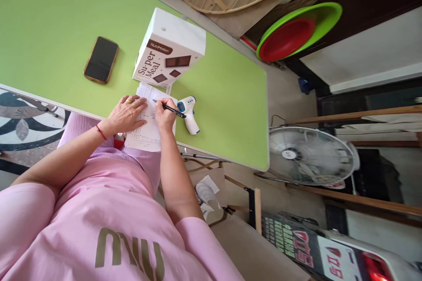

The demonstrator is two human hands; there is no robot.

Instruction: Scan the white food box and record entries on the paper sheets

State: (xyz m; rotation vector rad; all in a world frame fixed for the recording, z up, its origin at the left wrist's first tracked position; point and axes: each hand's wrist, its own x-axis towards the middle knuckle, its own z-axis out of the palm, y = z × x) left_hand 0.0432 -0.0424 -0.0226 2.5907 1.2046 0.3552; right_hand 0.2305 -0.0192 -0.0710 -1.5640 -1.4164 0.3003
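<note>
Right hand [165,115]: grasping pen [174,110], tip over paper, pointing toward left hand | left hand [128,114]: flattened on paper, gripping nothing | paper [150,126]: beneath both hands, long axis running from box [184,37] past table [231,114] edge toward person

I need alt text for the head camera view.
A right hand holds a slim black pen over marked white paper, the left hand resting on it, at a green table. Nearby are a black rectangular phone, a white-blue pistol-shaped thermometer and a white cardboard box.
</note>
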